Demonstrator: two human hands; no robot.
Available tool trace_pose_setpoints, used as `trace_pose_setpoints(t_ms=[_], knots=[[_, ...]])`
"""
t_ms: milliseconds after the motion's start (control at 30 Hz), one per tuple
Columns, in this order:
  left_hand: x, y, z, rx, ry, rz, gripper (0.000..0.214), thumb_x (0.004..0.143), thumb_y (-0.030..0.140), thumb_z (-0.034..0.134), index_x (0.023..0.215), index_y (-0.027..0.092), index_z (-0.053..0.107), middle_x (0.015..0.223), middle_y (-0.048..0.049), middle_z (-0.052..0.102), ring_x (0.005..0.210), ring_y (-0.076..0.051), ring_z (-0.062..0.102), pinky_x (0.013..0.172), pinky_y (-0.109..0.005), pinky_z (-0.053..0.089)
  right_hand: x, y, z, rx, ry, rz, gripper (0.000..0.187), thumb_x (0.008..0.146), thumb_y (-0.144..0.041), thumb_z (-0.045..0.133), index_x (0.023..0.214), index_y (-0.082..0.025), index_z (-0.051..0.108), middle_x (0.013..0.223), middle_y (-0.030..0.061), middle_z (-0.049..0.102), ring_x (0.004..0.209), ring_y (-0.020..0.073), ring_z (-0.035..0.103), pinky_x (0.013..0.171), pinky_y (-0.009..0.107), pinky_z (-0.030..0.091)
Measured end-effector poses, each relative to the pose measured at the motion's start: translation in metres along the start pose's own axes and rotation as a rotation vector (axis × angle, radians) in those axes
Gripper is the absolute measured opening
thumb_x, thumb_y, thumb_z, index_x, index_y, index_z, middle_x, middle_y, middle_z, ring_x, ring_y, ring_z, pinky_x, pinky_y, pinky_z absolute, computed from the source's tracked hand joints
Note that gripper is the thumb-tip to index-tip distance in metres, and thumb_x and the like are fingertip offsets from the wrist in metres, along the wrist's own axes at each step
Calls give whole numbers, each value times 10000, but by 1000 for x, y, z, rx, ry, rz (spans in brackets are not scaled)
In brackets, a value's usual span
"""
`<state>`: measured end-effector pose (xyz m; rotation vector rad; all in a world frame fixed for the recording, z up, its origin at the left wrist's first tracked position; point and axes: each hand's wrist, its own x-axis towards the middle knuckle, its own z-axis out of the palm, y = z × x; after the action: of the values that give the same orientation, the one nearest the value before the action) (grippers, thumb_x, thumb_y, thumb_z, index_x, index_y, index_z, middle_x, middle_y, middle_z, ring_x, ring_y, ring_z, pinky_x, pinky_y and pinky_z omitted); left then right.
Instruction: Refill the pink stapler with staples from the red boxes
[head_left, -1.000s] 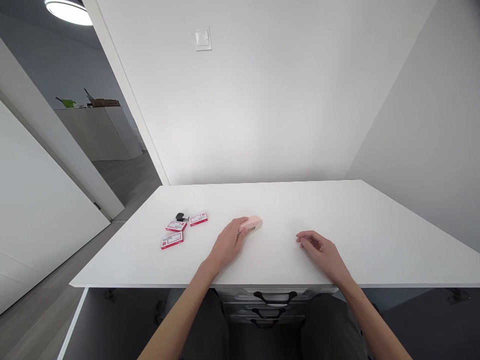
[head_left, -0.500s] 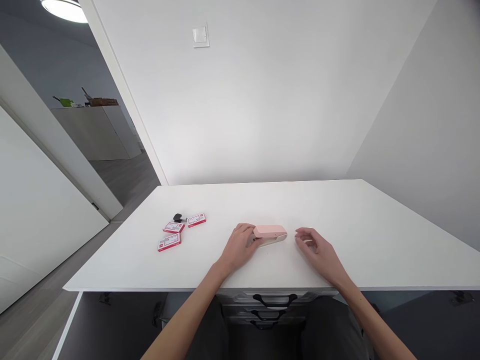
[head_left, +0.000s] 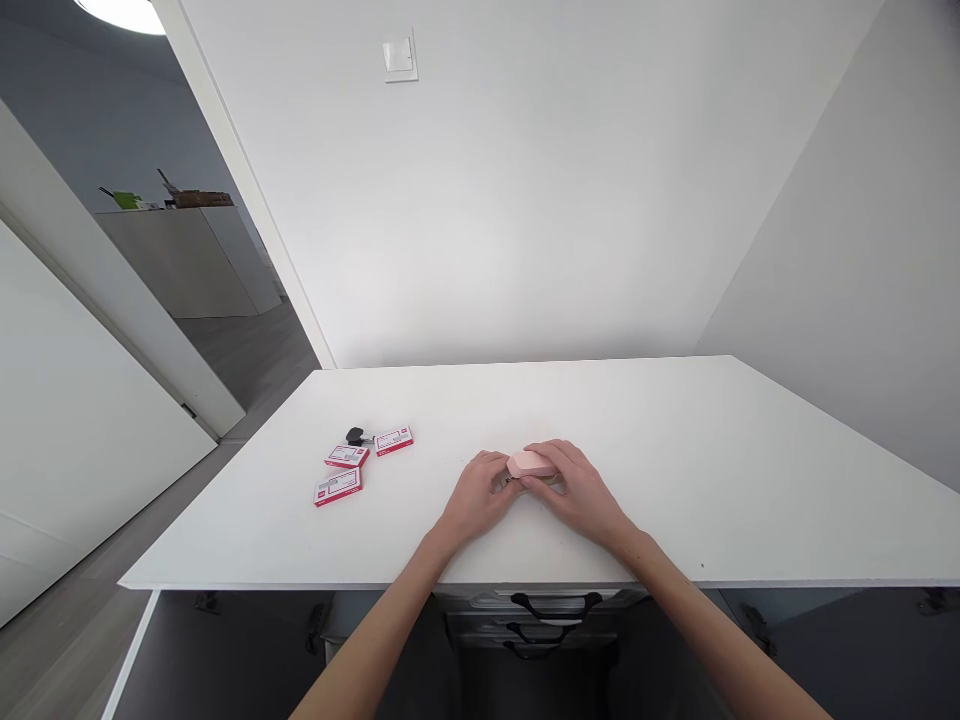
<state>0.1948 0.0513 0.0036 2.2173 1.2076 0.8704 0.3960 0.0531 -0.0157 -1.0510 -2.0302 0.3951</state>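
A pink stapler lies on the white table in front of me, mostly covered by my hands. My left hand grips its left end with curled fingers. Over the stapler's right part, my right hand is closed from above. To the left lie three small red-and-white staple boxes and a small black object beside them.
The table's front edge runs just below my wrists, with dark drawer handles under it. White walls stand behind and to the right. An open doorway on the left leads to a room with a grey counter.
My left hand drew the stapler right and nearer to me. My right hand then moved left and closed over the stapler's right end.
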Motion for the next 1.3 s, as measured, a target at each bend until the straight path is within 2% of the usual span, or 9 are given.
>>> trace_pose_setpoints(t_ms=[133, 300, 433, 667, 1000, 1167, 1300], knots=[[1, 3, -2, -18, -41, 31, 288, 1012, 380, 491, 955, 251, 743, 900, -28, 734, 860, -207, 602, 879, -358, 464, -5, -5, -2, -28, 16, 27, 185, 1007, -424, 549, 1117, -278, 579, 1076, 76, 681, 971, 277, 637, 827, 436, 534], [0, 2, 0, -14, -49, 43, 265, 1001, 350, 505, 940, 249, 743, 868, -29, 723, 860, -210, 597, 873, -357, 455, -9, -7, -3, -55, 3, 28, 176, 1016, -436, 536, 1065, -268, 556, 995, 54, 664, 867, 243, 629, 739, 382, 514], [-1, 0, 0, 6, -53, 35, 286, 1006, 375, 491, 939, 250, 740, 815, -29, 700, 826, -214, 582, 843, -358, 456, -9, -5, -1, -113, -8, 9, 179, 1035, -430, 491, 1061, -263, 550, 986, 61, 656, 860, 247, 624, 729, 381, 507], [0, 0, 1, 5, -60, 48, 308, 1014, 413, 492, 940, 257, 746, 840, -26, 708, 846, -214, 592, 864, -352, 454, -10, -2, 1, -199, -4, -28, 203, 1049, -441, 448, 1063, -255, 527, 974, 72, 637, 847, 261, 613, 710, 386, 495], [-2, 1, 2, -3, -38, 42, 315, 1008, 467, 515, 1020, 302, 783, 914, -28, 752, 943, -231, 619, 927, -377, 465, -12, 4, 5, -168, 14, -15, 182, 1064, -398, 385, 1106, -244, 472, 1008, 90, 597, 855, 266, 594, 721, 395, 498], [-2, 0, 3, 0, -31, 36, 274, 994, 438, 555, 974, 306, 795, 998, -23, 774, 1023, -240, 632, 945, -380, 469, -12, 1, 3, -119, 19, 42, 167, 1056, -384, 382, 1089, -244, 468, 1005, 78, 594, 831, 250, 591, 699, 369, 496], [-1, -2, 6, 22, -25, 58, 238, 984, 414, 584, 1048, 326, 796, 1086, -12, 778, 1056, -241, 638, 973, -398, 457, -12, 0, 2, -27, 25, 121, 191, 1053, -403, 373, 1073, -239, 468, 995, 58, 594, 808, 223, 591, 700, 348, 504]])
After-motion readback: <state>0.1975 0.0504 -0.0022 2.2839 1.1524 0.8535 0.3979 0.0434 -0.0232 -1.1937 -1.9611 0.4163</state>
